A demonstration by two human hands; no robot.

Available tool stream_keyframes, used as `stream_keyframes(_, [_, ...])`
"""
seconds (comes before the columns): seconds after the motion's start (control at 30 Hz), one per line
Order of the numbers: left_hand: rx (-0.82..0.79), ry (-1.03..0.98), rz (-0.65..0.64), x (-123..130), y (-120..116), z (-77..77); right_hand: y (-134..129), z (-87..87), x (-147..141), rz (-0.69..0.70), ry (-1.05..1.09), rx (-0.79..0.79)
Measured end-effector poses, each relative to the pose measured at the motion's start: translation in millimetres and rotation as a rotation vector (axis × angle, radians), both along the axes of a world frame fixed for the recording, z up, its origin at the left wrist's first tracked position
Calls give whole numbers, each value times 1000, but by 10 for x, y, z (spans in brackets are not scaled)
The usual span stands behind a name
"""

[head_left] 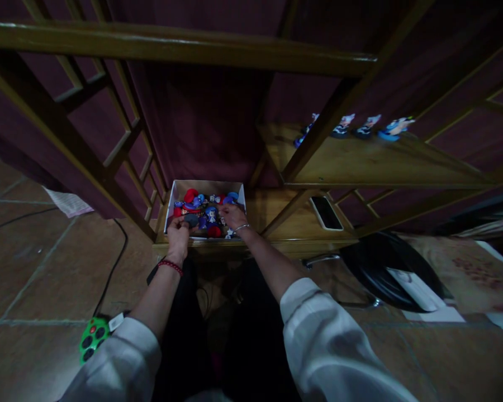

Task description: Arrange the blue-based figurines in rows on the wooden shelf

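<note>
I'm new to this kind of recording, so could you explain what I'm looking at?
There is no robot here: a person works bare-handed. The single picture comes from a camera on their head, looking forward and down. On the lower shelf sit an open box of small figurines and a phone. More figures stand on the upper shelf. The left hand touches a dark round piece; the right hand is among the figurines. Whether either grips anything is unclear.

Phone [326, 213] lying flat; green power strip [94, 338] on floor tiles [29, 257]; black stool [369, 265].
</note>
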State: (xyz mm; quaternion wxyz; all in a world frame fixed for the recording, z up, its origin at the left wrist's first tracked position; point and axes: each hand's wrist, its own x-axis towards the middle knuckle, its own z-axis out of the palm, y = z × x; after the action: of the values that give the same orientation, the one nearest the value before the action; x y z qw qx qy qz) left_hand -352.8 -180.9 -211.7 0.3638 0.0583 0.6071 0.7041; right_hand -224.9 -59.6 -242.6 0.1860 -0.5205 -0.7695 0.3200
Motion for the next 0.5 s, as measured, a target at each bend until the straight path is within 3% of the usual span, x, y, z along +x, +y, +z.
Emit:
stream_keyframes(0.27, [-33,39,10,-12,66,-36,-182,156,54,68,-117,35])
stream_keyframes(0.5, [-33,68,16,-45,89,-66,-175,197,-9,80,-228,57])
